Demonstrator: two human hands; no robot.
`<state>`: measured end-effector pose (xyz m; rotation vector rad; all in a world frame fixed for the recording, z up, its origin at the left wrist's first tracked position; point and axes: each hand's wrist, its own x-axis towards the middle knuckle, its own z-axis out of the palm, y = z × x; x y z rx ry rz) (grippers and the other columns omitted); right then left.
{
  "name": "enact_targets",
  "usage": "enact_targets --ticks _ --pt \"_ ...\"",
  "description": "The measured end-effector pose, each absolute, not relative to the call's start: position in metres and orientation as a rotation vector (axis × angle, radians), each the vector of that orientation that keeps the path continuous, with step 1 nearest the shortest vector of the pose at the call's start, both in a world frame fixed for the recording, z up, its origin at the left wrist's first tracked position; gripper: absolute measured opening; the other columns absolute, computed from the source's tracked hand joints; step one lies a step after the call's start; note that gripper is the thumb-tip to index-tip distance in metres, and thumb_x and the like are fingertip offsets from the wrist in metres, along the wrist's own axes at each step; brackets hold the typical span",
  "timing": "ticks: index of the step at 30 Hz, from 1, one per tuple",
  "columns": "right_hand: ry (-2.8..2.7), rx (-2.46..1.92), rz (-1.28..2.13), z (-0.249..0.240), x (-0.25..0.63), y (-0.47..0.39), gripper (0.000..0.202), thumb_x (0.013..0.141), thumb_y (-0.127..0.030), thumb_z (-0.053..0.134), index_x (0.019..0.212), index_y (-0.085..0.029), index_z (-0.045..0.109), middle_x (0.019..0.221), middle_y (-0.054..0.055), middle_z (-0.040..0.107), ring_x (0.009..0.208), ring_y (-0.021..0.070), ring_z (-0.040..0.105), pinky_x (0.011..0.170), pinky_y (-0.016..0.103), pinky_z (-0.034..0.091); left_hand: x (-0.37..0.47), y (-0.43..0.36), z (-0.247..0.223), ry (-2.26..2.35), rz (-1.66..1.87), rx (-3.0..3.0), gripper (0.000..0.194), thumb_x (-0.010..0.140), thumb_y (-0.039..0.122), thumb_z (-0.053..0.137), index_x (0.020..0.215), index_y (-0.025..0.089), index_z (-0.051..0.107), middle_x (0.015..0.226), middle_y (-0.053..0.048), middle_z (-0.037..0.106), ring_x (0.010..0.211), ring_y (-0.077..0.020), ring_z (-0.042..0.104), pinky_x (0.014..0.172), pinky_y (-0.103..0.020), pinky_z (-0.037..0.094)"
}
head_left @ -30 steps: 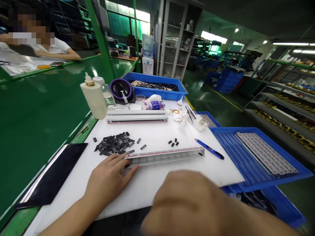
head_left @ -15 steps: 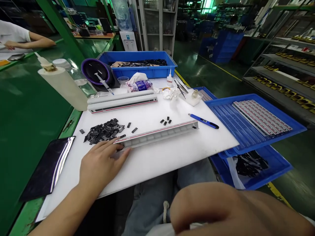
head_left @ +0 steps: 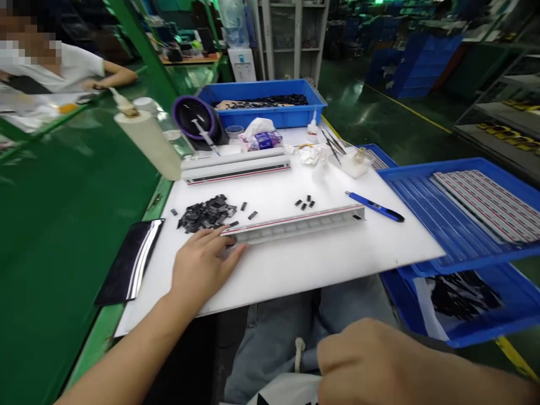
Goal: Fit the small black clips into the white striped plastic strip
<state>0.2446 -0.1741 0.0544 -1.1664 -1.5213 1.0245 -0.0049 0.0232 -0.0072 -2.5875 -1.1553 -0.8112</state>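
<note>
Under the left hand (head_left: 202, 265), the strip's (head_left: 295, 225) near end

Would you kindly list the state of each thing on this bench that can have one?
left hand: flat, fingertips on the strip's end
right hand: over the lap, grip not visible
long white strip: lying flat
black chips: heaped loose
blue pen: lying free
squeeze bottle: upright
</note>
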Motion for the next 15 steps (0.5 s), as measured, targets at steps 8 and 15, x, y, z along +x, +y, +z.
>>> enact_targets --ticks 8,15 --pt "0.324 -1.087 1.652 -0.058 0.282 -0.189 0.029 0.059 -0.011 0.065 0.084 -0.018 0.052 0.069 -0.004 0.049 0.046 0.0034 0.041 0.036 0.012 0.027 -0.003 0.014 -0.006 -1.19 -0.812 -2.581 0.024 0.086 0.04 0.066 0.082 0.017 0.071 0.114 -0.011 0.073 0.096 -0.0279 0.067 0.085 -0.043 0.059" --pt "0.534 -0.858 1.549 -0.071 0.291 -0.165 0.031 0.062 0.006 0.055 0.08 -0.017 0.045 0.073 -0.002 0.045 0.046 0.0039 0.04 0.034 0.011 0.027 -0.001 0.014 -0.001 -1.26 -0.755 -2.634 0.02 0.087 0.038 0.065 0.085 0.018 0.067 0.109 -0.009 0.074 0.099 -0.0273 0.066 0.085 -0.044 0.057"
